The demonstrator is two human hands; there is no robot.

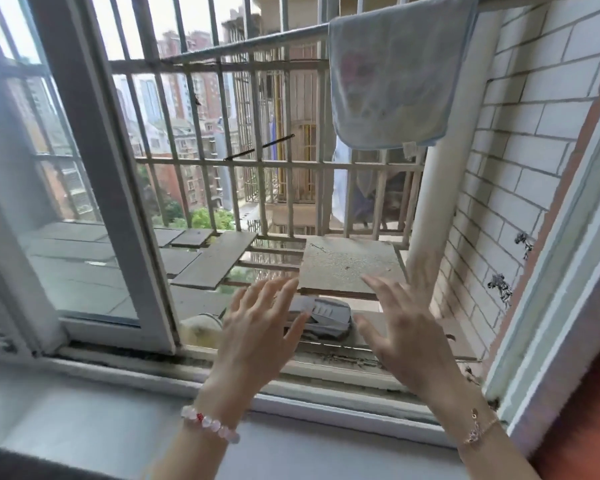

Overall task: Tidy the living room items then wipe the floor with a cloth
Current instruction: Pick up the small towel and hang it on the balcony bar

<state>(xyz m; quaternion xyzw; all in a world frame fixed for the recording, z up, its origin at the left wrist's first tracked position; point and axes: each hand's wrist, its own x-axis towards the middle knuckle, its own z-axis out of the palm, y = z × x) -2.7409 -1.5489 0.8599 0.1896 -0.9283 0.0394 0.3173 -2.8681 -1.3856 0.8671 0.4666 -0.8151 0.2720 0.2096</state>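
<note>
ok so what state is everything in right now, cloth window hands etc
cloth: draped over the outside rail, hanging, untouched
window: open, pane slid left
left hand: open, fingers spread, holding nothing
right hand: open, fingers spread, holding nothing
grey plastic object: lying just outside the window, partly behind the left hand

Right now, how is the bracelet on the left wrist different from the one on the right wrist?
The bead bracelet, on the left wrist, is chunky; the chain bracelet, on the right, is thin. The bead bracelet is pale pink with a red bit; the chain bracelet is gold-coloured with a small charm. Both go round a wrist.
</note>
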